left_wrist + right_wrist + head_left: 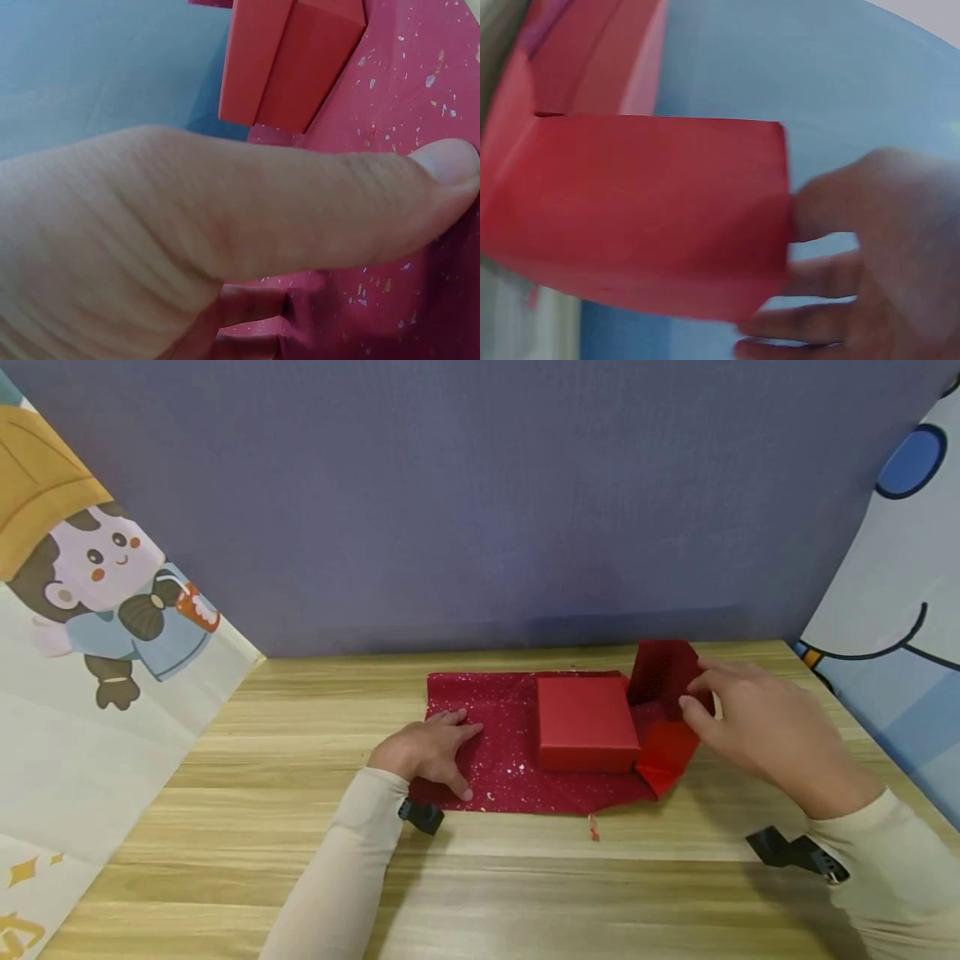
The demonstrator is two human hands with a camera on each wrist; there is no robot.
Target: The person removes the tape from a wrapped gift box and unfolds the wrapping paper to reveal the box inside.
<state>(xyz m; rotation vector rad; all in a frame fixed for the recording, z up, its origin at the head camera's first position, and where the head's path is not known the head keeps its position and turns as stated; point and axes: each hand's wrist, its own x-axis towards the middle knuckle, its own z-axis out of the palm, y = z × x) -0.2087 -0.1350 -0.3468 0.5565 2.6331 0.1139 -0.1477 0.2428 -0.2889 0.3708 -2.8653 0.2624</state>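
A closed red box (587, 722) sits on a sheet of dark red wrapping paper (510, 777) with pale specks. My left hand (427, 752) rests on the paper's left part with fingers and thumb spread; its thumb (360, 210) lies along the speckled side. At the right end, the paper stands up in a dark flap (660, 672) and a brighter folded flap (667, 752). My right hand (757, 722) is at that end, thumb and fingers apart at the flaps' edge. In the right wrist view, a plain red flap (645, 202) hides the tips of the right hand's fingers.
The wooden table (525, 893) extends around the paper. A small red and white scrap (594, 827) lies just in front of it. A plain grey-blue panel (480, 510) stands behind, with printed cartoon panels (105, 610) at both sides.
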